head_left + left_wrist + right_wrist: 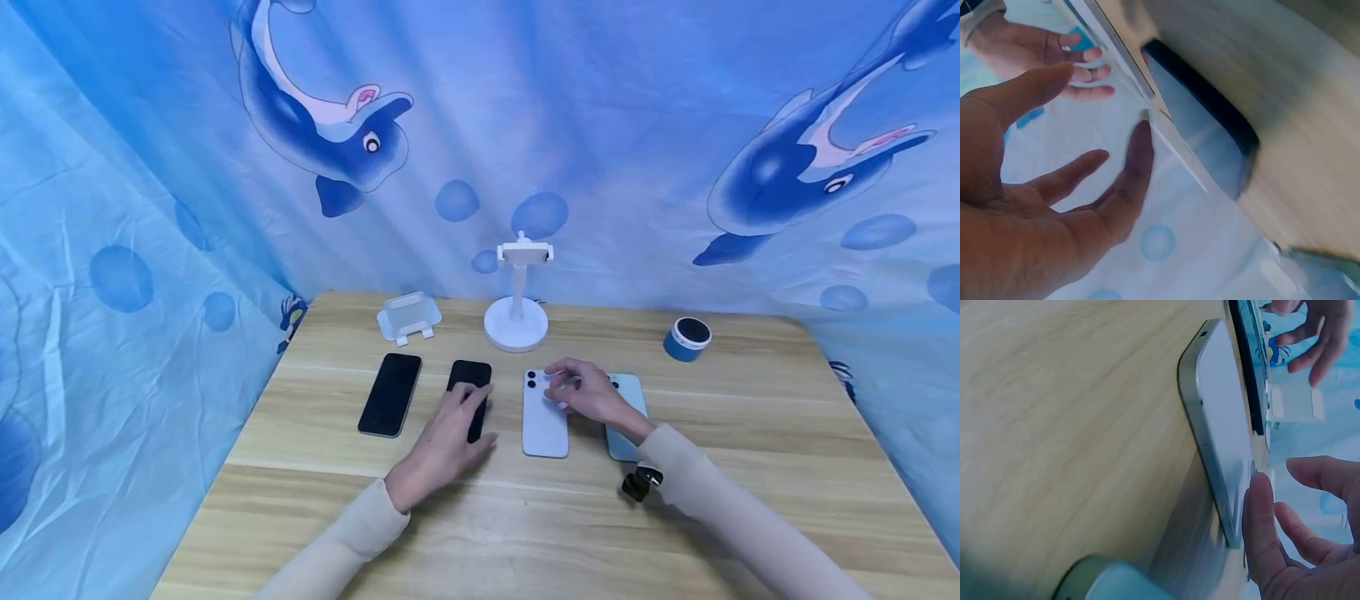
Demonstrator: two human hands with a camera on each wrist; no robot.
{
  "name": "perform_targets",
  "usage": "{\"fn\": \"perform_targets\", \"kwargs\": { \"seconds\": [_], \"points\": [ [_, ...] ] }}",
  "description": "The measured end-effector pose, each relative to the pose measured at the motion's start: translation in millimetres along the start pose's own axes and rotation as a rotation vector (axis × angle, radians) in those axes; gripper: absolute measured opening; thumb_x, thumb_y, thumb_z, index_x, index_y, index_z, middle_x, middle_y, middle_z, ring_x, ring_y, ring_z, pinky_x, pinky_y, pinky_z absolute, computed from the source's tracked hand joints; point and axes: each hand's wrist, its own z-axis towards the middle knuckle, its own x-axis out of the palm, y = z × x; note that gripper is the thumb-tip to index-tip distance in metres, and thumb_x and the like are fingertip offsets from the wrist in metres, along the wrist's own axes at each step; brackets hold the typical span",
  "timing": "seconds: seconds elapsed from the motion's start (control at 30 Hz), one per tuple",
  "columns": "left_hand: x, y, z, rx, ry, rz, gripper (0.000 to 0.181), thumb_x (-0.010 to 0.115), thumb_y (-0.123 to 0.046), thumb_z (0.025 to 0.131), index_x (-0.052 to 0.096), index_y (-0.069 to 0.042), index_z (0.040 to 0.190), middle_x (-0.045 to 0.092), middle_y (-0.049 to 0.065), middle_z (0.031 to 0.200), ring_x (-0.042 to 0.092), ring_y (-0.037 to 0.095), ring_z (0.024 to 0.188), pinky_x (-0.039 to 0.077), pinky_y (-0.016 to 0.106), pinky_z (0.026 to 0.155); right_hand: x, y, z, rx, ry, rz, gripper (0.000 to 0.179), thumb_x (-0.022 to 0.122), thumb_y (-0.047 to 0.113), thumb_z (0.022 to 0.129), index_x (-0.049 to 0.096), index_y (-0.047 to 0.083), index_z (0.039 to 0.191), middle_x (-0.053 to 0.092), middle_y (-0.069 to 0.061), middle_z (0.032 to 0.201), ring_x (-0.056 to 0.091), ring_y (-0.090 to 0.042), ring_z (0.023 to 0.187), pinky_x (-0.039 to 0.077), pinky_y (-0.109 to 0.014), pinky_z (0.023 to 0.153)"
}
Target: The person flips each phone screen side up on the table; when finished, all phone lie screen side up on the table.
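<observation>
Four phones lie in a row across the middle of the wooden table (315, 500) in the head view. The left hand (450, 437) rests with loosely spread fingers on the second black phone (470, 375), holding nothing; a first black phone (390, 393) lies just beside it toward the left of the frame. The right hand (588, 392) hovers with relaxed, slightly curled fingers over the upper end of the white phone (543, 421), near its camera lenses, and covers part of the light blue phone (626, 417) to its right. In the right wrist view a fingertip (1259, 506) touches the white phone's edge without gripping it. Behind the row stand a white phone stand (517, 317), a small folding holder (408, 317) and a blue round speaker (687, 337). With phones this close together, a careless lift could knock the neighbouring one, and a smooth back pinched only at one end could slip and drop onto the table.
</observation>
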Motion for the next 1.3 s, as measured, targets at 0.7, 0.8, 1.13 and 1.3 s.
{"fn": "perform_targets", "kwargs": {
  "seconds": [0.7,0.8,1.13,1.3],
  "points": [
    [29.2,-32.2,8.5,0.161,0.295,0.111,0.064,0.071,-0.037,0.099,0.049,-0.019,0.156,0.047,0.014,0.157,0.05,0.029,0.138,0.051,0.046,0.111,-8,-12,3.3,0.063,-0.045,-0.026,0.047,0.073,0.014,0.095,0.059,0.007,0.14,0.061,-0.018,0.125,0.067,-0.02,0.093,0.062,-0.032,0.077],
    [33.8,-36.2,9.0,0.154,0.31,0.135,0.062,0.07,-0.037,0.1,0.049,-0.021,0.156,0.042,0.015,0.163,0.048,0.032,0.14,0.049,0.049,0.113,-9,-14,4.6,0.077,-0.053,-0.043,0.048,0.074,0.016,0.095,0.059,0.008,0.14,0.061,-0.018,0.126,0.067,-0.02,0.09,0.061,-0.031,0.076],
    [48.8,-49.7,16.2,0.184,0.292,0.261,0.061,0.071,-0.038,0.099,0.052,-0.02,0.154,0.041,0.015,0.164,0.05,0.033,0.134,0.051,0.042,0.109,-11,-17,8.8,0.086,-0.075,-0.061,0.046,0.075,0.016,0.094,0.061,0.008,0.137,0.062,-0.018,0.128,0.067,-0.019,0.088,0.059,-0.03,0.075],
    [51.5,-54.1,18.1,0.209,0.288,0.328,0.061,0.072,-0.04,0.098,0.055,-0.018,0.152,0.046,0.017,0.161,0.053,0.036,0.131,0.052,0.042,0.107,-10,-16,11.0,0.085,-0.078,-0.068,0.047,0.075,0.015,0.093,0.061,0.007,0.137,0.062,-0.018,0.128,0.067,-0.019,0.088,0.059,-0.03,0.074]
  ]
}}
